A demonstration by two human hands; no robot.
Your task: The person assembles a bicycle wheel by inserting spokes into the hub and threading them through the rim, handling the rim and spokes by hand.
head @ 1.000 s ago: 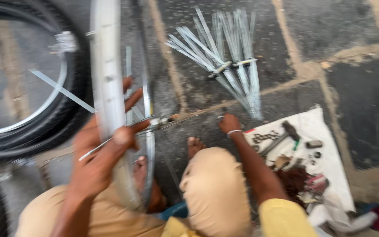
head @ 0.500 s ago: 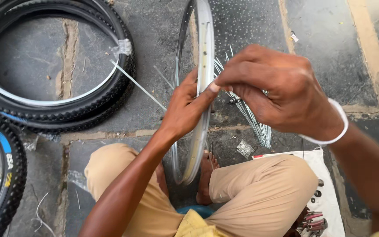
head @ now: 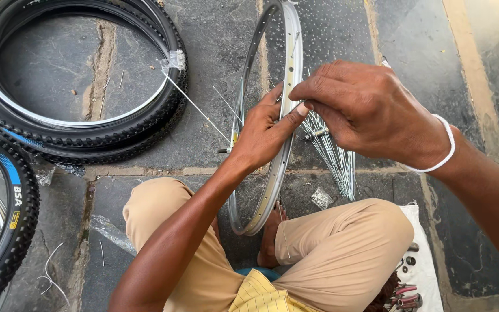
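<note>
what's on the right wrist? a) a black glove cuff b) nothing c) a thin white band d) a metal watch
c: a thin white band circles the wrist of the right hand, which meets the left hand at the bare metal wheel rim.

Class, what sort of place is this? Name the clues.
Probably a street-side bicycle repair spot: a bare rim held in both hands, tyres stacked on stone paving, and loose spokes.
</note>
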